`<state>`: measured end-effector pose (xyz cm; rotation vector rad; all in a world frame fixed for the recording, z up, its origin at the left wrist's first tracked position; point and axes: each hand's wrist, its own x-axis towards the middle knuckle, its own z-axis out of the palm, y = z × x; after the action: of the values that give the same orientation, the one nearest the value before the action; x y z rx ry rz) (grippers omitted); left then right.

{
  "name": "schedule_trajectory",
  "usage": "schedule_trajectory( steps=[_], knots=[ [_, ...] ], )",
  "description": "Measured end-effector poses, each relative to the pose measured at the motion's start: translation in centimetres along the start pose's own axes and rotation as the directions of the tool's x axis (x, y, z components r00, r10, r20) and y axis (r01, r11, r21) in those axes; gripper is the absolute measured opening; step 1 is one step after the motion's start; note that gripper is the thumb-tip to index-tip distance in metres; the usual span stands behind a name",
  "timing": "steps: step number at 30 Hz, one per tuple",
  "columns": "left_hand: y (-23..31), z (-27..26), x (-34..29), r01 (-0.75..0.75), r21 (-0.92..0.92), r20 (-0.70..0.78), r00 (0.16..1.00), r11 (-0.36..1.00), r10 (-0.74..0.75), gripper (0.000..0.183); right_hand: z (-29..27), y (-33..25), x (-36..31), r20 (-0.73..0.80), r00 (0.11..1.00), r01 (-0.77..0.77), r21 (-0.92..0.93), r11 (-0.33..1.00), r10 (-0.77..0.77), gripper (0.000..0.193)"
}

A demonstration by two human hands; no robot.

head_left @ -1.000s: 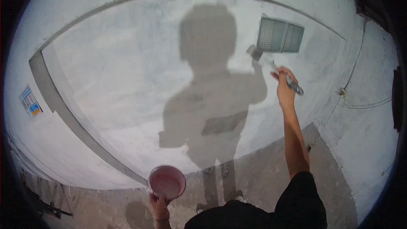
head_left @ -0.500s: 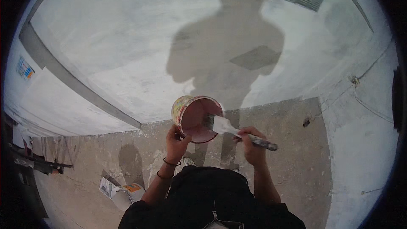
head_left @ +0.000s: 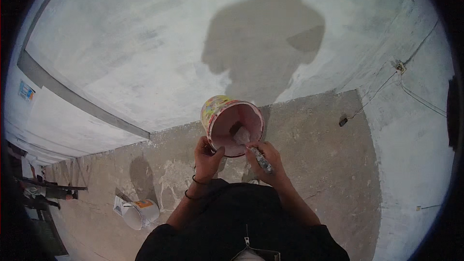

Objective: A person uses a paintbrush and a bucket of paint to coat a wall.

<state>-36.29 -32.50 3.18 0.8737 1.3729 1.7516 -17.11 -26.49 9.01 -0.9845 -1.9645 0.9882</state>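
My left hand (head_left: 208, 158) grips the near left rim of a paint bucket (head_left: 211, 111), thumb inside and fingers around the outside. The bucket is tilted so its mouth faces me; its outside is coloured and its inside looks pinkish. In my right hand (head_left: 268, 164) is a paintbrush (head_left: 241, 136), held by its paint-smeared handle. The brush head reaches down inside the bucket, its dark bristles toward the inner wall. How much paint lies inside, I cannot tell.
Ahead stands a wall (head_left: 145, 67) patchily coated white, with my shadow on it. On the bare floor (head_left: 314, 164), a white bucket (head_left: 140, 214) stands at the lower left. A cable with a small dark block (head_left: 343, 122) lies to the right, below a wall fitting (head_left: 399, 66).
The brush has gone from the bucket's right rim to deeper inside, its handle now steeper. My right hand has come left, close to the rim. The view has shifted slightly.
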Motion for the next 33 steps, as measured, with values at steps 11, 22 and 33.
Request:
schedule_trajectory(
  steps=[11,22,33],
  knots=[
    [-1.4,7.2,-4.9,0.034,-0.006,0.033,0.999,0.999,-0.034,0.026,-4.7,5.0,-5.1,-0.001,0.932,-0.352,0.229,0.908,0.361,0.027],
    [-3.6,9.2,4.2,0.087,0.07,-0.057,0.995,0.994,-0.084,0.024,-7.3,8.7,0.1,-0.098,0.949,-0.188,0.585,0.789,0.299,0.034],
    [-2.8,15.1,13.8,0.175,0.072,0.075,0.981,0.982,-0.18,0.029,-10.2,8.9,8.5,-0.179,0.926,-0.191,0.534,0.824,0.331,0.032]
  ],
)
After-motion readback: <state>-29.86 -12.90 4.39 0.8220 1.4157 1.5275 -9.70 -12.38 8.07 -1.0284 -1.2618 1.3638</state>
